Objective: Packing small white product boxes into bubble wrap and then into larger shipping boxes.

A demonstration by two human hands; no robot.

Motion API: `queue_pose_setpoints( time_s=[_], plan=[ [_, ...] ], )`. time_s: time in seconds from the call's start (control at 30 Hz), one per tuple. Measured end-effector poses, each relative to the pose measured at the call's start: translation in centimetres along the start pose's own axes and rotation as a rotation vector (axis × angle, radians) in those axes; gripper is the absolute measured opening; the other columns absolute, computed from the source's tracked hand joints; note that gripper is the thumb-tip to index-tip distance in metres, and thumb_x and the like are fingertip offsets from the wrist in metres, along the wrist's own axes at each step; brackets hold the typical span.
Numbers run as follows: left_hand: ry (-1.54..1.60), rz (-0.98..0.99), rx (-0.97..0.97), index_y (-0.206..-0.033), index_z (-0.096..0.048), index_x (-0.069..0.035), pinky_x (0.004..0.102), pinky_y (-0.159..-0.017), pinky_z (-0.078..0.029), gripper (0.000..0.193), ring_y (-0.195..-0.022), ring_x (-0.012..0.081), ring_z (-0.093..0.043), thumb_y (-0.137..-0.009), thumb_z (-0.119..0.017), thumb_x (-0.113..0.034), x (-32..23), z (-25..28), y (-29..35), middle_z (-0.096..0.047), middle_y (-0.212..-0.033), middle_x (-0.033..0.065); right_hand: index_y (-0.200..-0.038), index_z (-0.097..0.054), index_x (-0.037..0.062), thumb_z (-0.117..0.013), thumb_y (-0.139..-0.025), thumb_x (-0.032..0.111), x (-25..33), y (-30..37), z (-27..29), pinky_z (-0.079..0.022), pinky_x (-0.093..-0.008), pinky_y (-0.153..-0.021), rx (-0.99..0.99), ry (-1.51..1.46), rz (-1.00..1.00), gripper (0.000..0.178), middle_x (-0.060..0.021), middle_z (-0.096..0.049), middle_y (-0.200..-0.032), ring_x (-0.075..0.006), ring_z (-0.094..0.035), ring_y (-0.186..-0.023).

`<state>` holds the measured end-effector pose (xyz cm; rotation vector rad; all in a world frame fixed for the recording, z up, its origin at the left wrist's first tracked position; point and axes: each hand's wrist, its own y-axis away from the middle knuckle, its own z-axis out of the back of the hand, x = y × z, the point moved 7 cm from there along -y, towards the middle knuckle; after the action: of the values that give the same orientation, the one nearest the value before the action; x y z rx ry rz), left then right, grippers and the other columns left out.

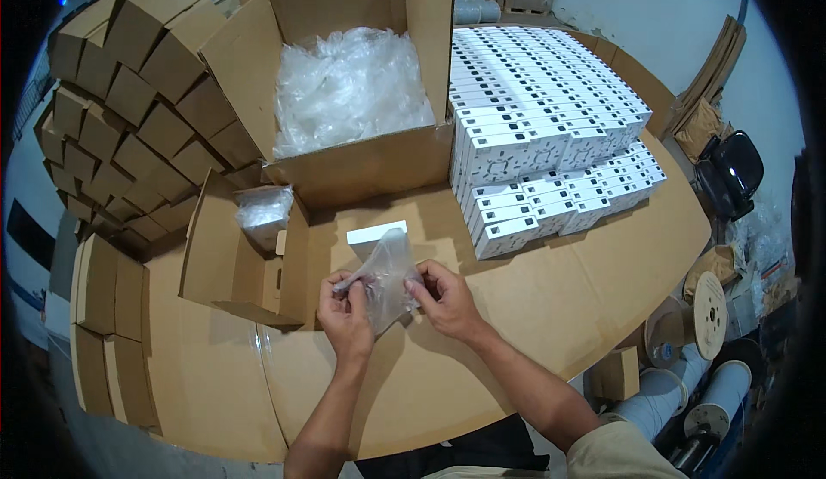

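Between my two hands is a clear plastic bag [391, 288], stretched upright over the cardboard-covered table. My left hand [347, 314] pinches its left edge between thumb and fingers. On the other side my right hand [446, 298] grips the right edge, fingers curled. Just beyond the bag lies a small white box [376, 233], partly hidden behind the plastic. I cannot tell whether any of it is inside the bag. To the left of my hands stands an open brown carton [211, 259] with a plastic-wrapped item [264, 210] in it.
A large open carton [361, 173] full of clear plastic bags [348, 83] stands at the back. Right of it are stacked white boxes [551, 126]. Brown cartons [142, 92] pile up at the far left, more [110, 307] nearer. Wire spools [710, 315] stand beyond the table's right edge.
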<state>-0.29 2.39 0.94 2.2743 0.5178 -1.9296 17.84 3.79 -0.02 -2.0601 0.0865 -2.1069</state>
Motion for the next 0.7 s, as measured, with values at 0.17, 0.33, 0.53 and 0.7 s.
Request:
queue_pose_setpoints(
  time_s=[0.17,0.33,0.53,0.7],
  plan=[
    [0.062,0.065,-0.071,-0.107,-0.055,-0.002,0.0240,-0.080,-0.048,0.012,-0.087,0.0096,-0.058,-0.098,-0.051,0.004,0.4,1.7,-0.6,-0.060,-0.099,0.0035,-0.103,-0.059,0.0007,-0.058,-0.103,0.007,0.9,-0.4,0.5,-0.044,-0.0213,-0.066,0.026,-0.004,-0.020,0.006,0.0011,-0.059,-0.084,-0.0036,-0.052,-0.076],
    [0.003,-0.046,-0.120,-0.105,-0.053,-0.003,0.0219,-0.074,-0.045,0.016,-0.081,0.0081,-0.051,-0.098,-0.043,0.007,-0.6,2.0,-0.7,-0.055,-0.097,0.0027,-0.101,-0.057,0.0014,-0.050,-0.106,0.010,2.8,-0.2,1.0,-0.042,-0.0230,-0.070,-0.111,0.020,0.048,0.012,0.0009,-0.054,-0.086,-0.0062,-0.048,-0.077],
    [-0.076,-0.232,-0.140,-0.105,-0.054,-0.002,0.0292,-0.074,-0.046,0.010,-0.083,0.0135,-0.052,-0.097,-0.048,0.000,-3.5,2.9,0.1,-0.056,-0.101,0.0053,-0.101,-0.060,0.0000,-0.051,-0.105,0.012,3.3,-0.6,2.8,-0.045,-0.0263,-0.066,-0.211,0.152,0.148,0.016,-0.0030,-0.060,-0.079,-0.0094,-0.054,-0.072],
    [-0.507,-0.523,0.072,-0.105,-0.059,0.000,0.0332,-0.072,-0.047,0.013,-0.081,0.0160,-0.055,-0.099,-0.055,-0.011,-7.4,-0.9,1.6,-0.061,-0.097,0.0103,-0.102,-0.061,-0.0008,-0.052,-0.104,0.009,4.1,-0.7,1.7,-0.044,-0.0240,-0.062,-0.075,0.182,0.178,0.013,0.0001,-0.062,-0.078,-0.0066,-0.052,-0.070]
  ],
)
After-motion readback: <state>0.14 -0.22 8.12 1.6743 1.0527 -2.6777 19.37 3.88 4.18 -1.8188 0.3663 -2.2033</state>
